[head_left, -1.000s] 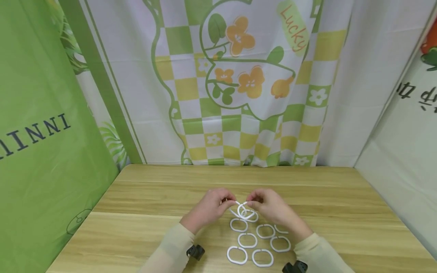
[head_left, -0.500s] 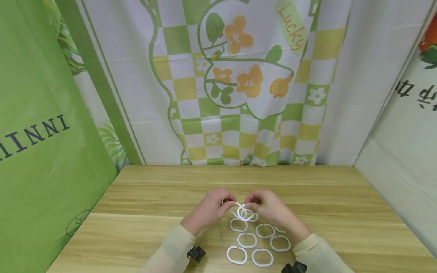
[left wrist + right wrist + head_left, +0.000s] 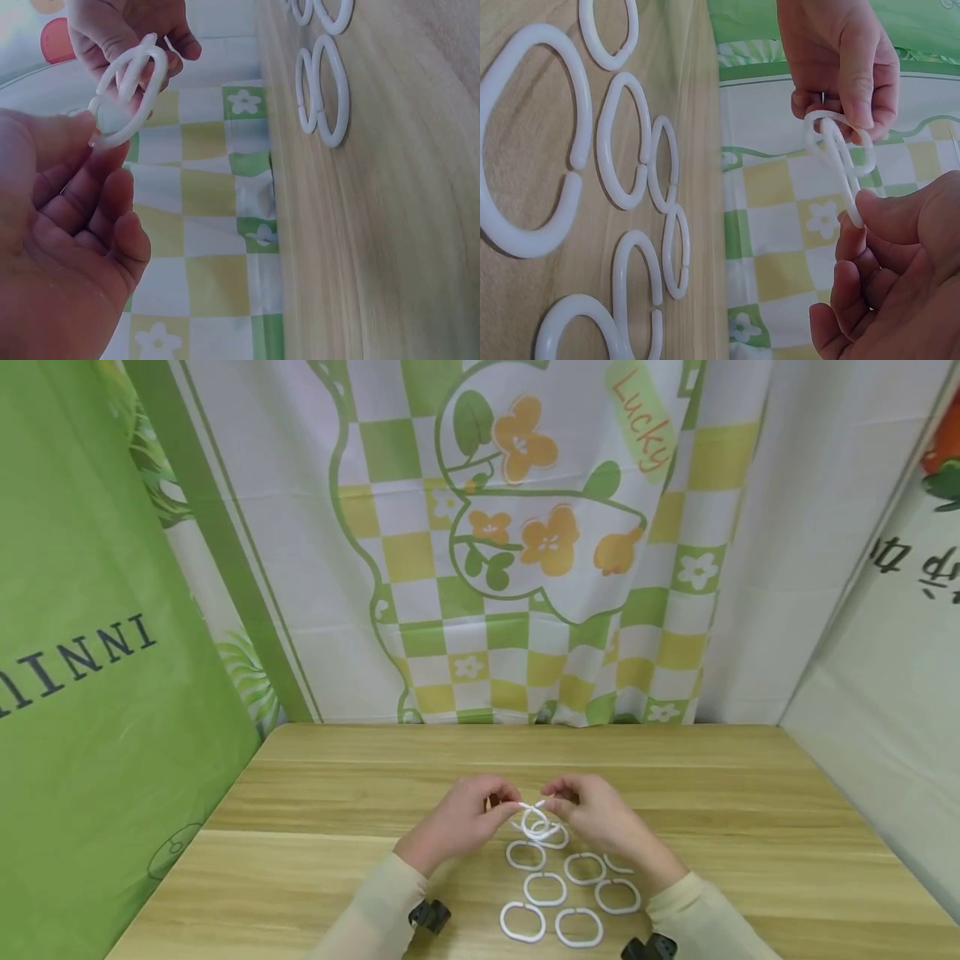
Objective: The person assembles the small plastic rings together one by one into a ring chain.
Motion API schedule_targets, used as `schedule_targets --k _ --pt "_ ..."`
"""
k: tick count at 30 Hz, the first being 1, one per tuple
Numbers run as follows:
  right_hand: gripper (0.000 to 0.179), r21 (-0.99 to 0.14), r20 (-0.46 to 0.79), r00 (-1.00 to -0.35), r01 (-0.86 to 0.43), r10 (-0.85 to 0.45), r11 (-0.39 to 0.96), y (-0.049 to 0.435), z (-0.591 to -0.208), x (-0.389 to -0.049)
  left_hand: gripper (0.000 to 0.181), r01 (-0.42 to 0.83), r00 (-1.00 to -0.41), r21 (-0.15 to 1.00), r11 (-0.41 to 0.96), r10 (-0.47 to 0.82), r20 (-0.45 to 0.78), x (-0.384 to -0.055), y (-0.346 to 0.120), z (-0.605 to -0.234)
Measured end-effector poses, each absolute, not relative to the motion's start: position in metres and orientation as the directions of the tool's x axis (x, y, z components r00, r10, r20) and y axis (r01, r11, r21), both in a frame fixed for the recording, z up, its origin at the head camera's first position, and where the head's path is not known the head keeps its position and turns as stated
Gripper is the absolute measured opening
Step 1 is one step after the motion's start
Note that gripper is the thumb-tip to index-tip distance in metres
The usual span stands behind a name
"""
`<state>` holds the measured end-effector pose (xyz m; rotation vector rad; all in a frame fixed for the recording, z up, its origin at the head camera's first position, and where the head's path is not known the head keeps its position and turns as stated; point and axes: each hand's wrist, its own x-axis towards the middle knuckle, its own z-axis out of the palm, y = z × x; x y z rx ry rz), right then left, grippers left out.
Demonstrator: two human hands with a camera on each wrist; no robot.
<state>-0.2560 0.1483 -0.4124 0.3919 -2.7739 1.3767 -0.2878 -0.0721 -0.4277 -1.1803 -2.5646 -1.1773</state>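
Note:
In the head view my left hand (image 3: pixel 463 818) and right hand (image 3: pixel 600 817) meet over the far part of a group of white C-shaped plastic rings. Thumb and fingertips of the left hand pinch one white plastic ring (image 3: pixel 142 109) near its end. Between the thumb and forefinger of the right hand is another white plastic ring (image 3: pixel 853 196). These two rings cross and overlap between the hands, and look hooked through each other. Behind them in the head view lies a further ring (image 3: pixel 562 847), partly covered.
Several more white rings (image 3: pixel 545 905) lie flat on the wooden table (image 3: pixel 337 893) between my forearms, one partly hidden by the right wrist. A patterned cloth (image 3: pixel 495 635) hangs behind the table, with a green cloth (image 3: pixel 112 735) at the left.
Both hands keep their pinch. Over the last half second the fingertips have drawn slightly apart, and the held rings have turned a little. The rings on the table stay put.

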Motion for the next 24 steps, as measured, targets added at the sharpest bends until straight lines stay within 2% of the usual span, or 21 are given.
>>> schedule_targets --k 12,24 --pt "0.007 -0.782 0.139 -0.979 -0.200 -0.147 0.590 0.1479 -0.4135 -0.2566 0.007 0.667 -0.696 0.626 0.405 0.639 0.329 -0.2930 -0.0710 -0.4331" --pt "0.006 -0.790 0.162 -0.973 -0.227 -0.164 0.569 0.1442 -0.4135 -0.2551 0.007 0.609 -0.747 0.668 0.428 0.592 0.302 -0.2899 -0.0715 -0.4321"
